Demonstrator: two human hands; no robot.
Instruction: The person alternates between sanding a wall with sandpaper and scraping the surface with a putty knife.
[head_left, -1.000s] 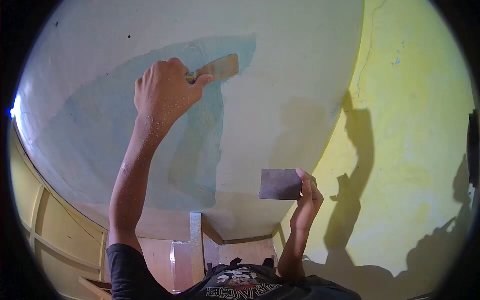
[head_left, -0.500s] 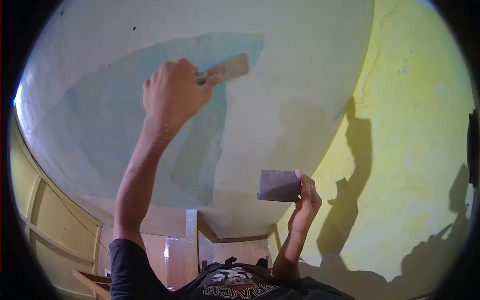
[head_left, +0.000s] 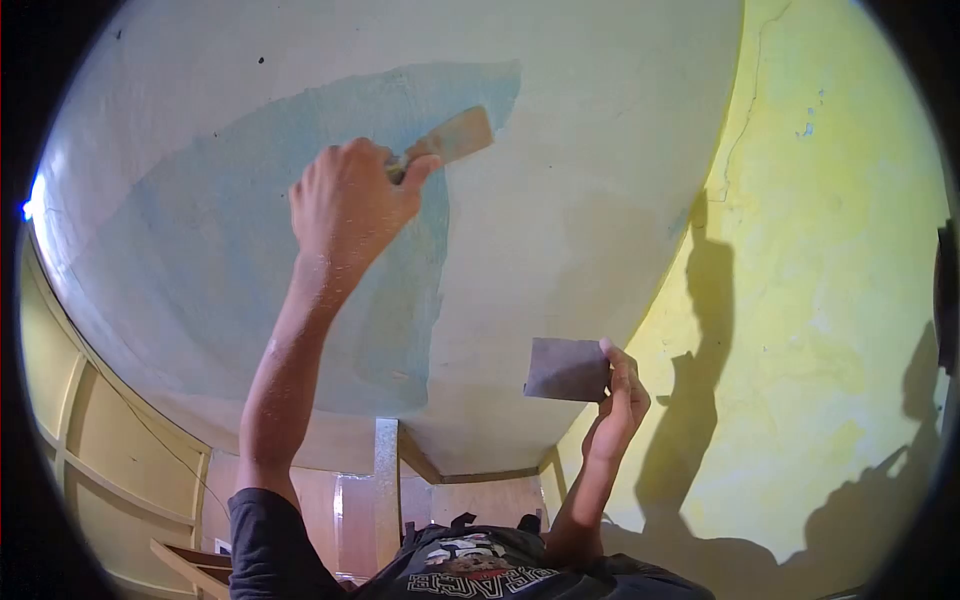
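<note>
My left hand (head_left: 350, 195) is raised to the pale wall, closed around the handle of a putty knife (head_left: 462, 136). The knife's broad blade points right and overlaps the upper right part of a blue-grey patch (head_left: 300, 230) on the wall. Most of the handle is hidden in my fist. Lower down, my right hand (head_left: 622, 400) grips the right edge of a flat, dark, rectangular plate (head_left: 567, 368), held out in front of the wall. Whether this plate has its own handle, I cannot make out. Pale specks dot my left forearm.
A yellow wall (head_left: 820, 300) with a crack and arm shadows stands on the right, meeting the pale wall (head_left: 600, 130) at a corner. Below are an upright post (head_left: 387, 490), a wooden frame piece (head_left: 190, 562) and a panelled yellow surface (head_left: 120, 430) at left.
The view has shifted slightly. My left hand sits a little lower, while the blade stays near the same spot on the patch. My right hand and the plate have moved slightly right.
</note>
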